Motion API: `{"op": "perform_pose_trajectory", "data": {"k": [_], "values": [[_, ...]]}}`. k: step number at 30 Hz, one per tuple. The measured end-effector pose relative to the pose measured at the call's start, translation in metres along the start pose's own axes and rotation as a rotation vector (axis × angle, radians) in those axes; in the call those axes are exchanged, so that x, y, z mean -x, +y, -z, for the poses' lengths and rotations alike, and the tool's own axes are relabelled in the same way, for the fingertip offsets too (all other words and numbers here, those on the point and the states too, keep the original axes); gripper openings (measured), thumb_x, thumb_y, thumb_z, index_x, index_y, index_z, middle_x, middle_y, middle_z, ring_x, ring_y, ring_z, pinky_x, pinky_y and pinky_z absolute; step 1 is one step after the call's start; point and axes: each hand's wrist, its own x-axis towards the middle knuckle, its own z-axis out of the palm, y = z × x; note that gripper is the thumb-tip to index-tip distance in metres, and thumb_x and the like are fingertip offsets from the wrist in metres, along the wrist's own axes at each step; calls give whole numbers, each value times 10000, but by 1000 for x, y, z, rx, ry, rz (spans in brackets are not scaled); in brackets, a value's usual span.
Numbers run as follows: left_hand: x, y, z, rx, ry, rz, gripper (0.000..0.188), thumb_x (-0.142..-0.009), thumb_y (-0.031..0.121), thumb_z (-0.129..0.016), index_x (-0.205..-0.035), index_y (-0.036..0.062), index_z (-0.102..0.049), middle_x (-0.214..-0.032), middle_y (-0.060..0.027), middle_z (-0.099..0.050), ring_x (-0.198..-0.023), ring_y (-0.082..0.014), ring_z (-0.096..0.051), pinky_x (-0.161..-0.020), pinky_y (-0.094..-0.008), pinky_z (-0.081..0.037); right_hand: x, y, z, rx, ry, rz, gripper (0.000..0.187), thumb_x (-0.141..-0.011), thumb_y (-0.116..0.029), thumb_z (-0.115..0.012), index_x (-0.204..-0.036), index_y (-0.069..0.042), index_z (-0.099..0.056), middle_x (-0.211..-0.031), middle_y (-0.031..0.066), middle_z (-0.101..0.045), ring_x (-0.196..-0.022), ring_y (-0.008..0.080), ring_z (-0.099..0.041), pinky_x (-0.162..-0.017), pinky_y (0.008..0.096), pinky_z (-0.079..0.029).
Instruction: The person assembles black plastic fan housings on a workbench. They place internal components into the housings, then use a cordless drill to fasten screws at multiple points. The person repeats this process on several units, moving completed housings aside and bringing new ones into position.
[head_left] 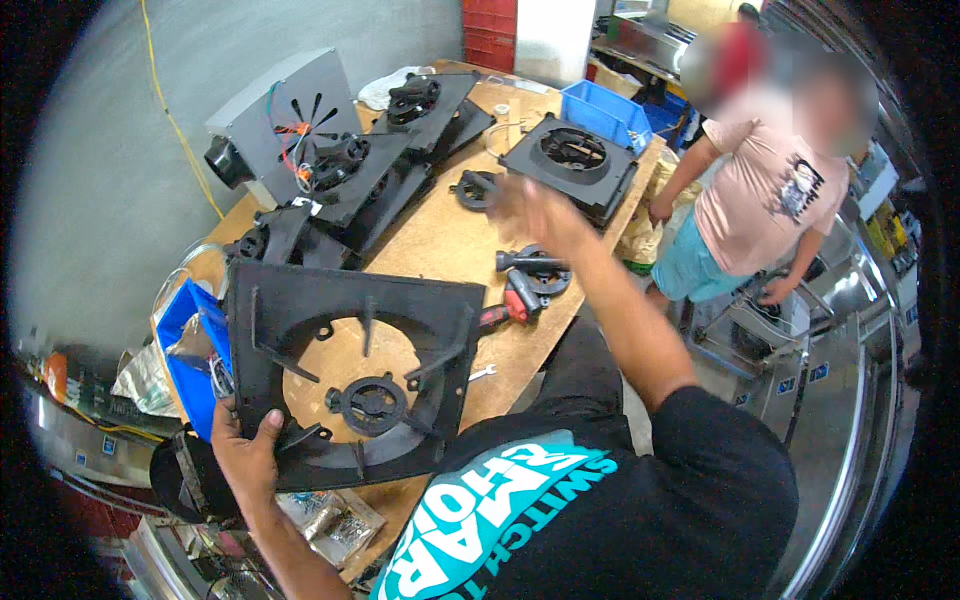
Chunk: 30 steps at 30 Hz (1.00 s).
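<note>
My left hand point(250, 448) grips a square black plastic fan housing point(450, 360) by its lower left corner, thumb on the near face. The housing is tilted up at the table's near end. A black round ringed part point(372, 405) shows in its wide opening; I cannot tell if it is attached. My right hand point(540, 218) is over the table, smeared by motion, so its fingers are unclear. Close to it lie another black round part point(473, 190) and a third ring point(548, 280). A red and black power tool point(515, 300) lies beside that ring.
Several black housings point(365, 180) and a grey metal box point(285, 120) line the wall side of the wooden table point(430, 245). At the far end are a black housing point(575, 155) and a blue crate point(605, 112). A wrench point(483, 373) lies near me. A person point(760, 200) stands at right.
</note>
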Motion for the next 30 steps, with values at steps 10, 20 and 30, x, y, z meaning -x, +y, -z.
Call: {"op": "perform_pose_trajectory", "data": {"k": [10,20,30], "values": [[21,-115,-20,-397,327,306,302,-851,173,-729,-1035,-30,-602,-910,-124,-682,-775,-184,-621,-722,-316,-477,33,218,-134,-178,-195,-526,703,-886,-285,-701,-1450,-130,-312,-1032,111,-637,-939,197,-626,-845,347,-514],[67,-159,-40,-548,365,500,480,-879,287,-693,-1180,-69,-578,-1114,-217,-630,-1025,-261,-586,-976,-388,-424,0,248,-150,750,-260,-522,815,-916,-472,-579,-1473,32,-263,-1422,257,-446,-1295,341,-470,-1069,442,-391],[137,-182,-85,447,470,800,632,-874,253,-641,-1365,-68,-407,-1318,-217,-498,-1132,-317,-526,-938,-441,-467,-75,274,-148,569,-633,-424,826,-640,-133,-783,-1381,-7,-441,-1310,192,-555,-1207,305,-522,-1035,379,-407]]}}
